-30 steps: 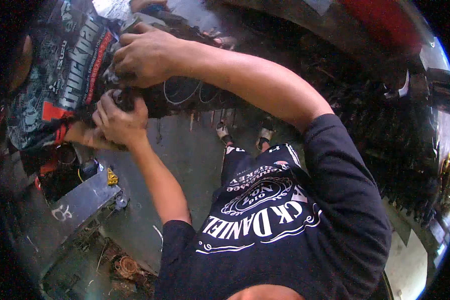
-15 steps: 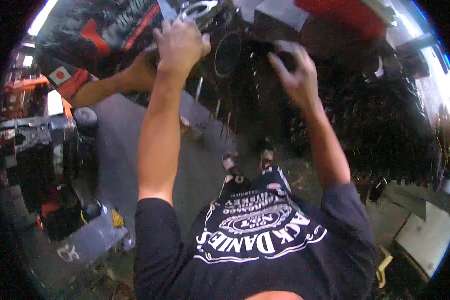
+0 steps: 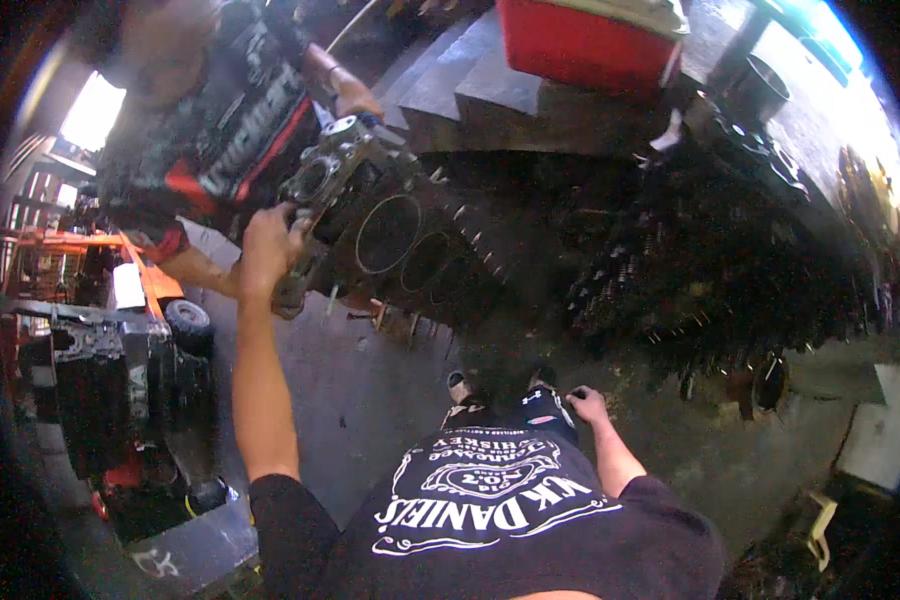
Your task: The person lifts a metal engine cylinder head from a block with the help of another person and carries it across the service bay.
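Observation:
A dark, greasy engine block (image 3: 410, 245) with round cylinder bores is tilted up off the floor in front of me. My left hand (image 3: 267, 243) is stretched out and grips its grey metal end housing (image 3: 322, 180). My right hand (image 3: 590, 405) hangs low by my thigh, fingers curled, holding nothing that I can make out. A second person in a dark printed shirt (image 3: 220, 130) stands at the far left end of the block, one hand (image 3: 355, 100) on its top edge.
A red box (image 3: 590, 45) rests on concrete steps (image 3: 470, 85) behind the block. A heap of black engine parts (image 3: 730, 250) fills the right side. An orange wheeled machine (image 3: 120, 290) and a dark metal unit (image 3: 100, 390) stand at the left. My feet (image 3: 500, 385) are on grey concrete.
My right hand has dropped from the engine block down to my side. My left hand keeps its grip on the block's end; the view has swung so the block sits lower and more central.

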`<state>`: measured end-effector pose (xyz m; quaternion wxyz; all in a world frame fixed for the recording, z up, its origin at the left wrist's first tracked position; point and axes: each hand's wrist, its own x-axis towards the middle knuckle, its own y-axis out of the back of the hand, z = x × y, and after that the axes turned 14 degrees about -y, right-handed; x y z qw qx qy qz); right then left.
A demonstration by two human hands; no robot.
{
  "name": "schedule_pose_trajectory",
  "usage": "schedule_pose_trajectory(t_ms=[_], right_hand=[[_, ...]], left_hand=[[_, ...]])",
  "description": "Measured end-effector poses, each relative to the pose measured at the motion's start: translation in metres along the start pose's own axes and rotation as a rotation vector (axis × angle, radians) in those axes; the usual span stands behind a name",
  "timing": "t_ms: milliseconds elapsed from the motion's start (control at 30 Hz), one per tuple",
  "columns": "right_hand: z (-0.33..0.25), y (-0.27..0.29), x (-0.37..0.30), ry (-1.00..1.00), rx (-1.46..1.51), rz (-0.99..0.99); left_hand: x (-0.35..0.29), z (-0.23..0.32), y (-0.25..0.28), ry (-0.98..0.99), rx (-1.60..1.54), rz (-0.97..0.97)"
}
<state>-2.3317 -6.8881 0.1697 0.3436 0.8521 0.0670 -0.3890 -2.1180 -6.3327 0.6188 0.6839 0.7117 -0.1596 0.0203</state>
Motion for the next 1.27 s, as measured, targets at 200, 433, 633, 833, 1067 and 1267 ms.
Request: schedule_pose_trajectory(t_ms=[200, 433, 633, 833, 1067, 1267], right_hand=[[0.177, -0.042, -0.048, -0.329, 0.110, -0.035], [0.219, -0.064, -0.149, -0.295, 0.421, 0.105], [0.301, -0.125, -0.201, -0.294, -0.006, 0.030], [0.278, -0.109, -0.240, -0.331, 0.162, 0.042], [0.343, -0.193, -0.387, -0.329, 0.356, 0.322], [0.390, -0.287, -0.484, -0.477, 0.297, 0.216]], left_hand=[[-0.092, 0.083, 0.046, -0.032, -0.069, 0.091], [-0.215, 0.109, 0.108, -0.108, -0.003, -0.085], [-0.284, 0.160, 0.115, -0.148, -0.115, -0.078], [-0.307, 0.183, 0.120, -0.330, -0.068, 0.114], [-0.462, 0.151, 0.124, -0.445, -0.156, 0.101], [-0.482, 0.156, 0.110, -0.421, 0.024, 0.086]])
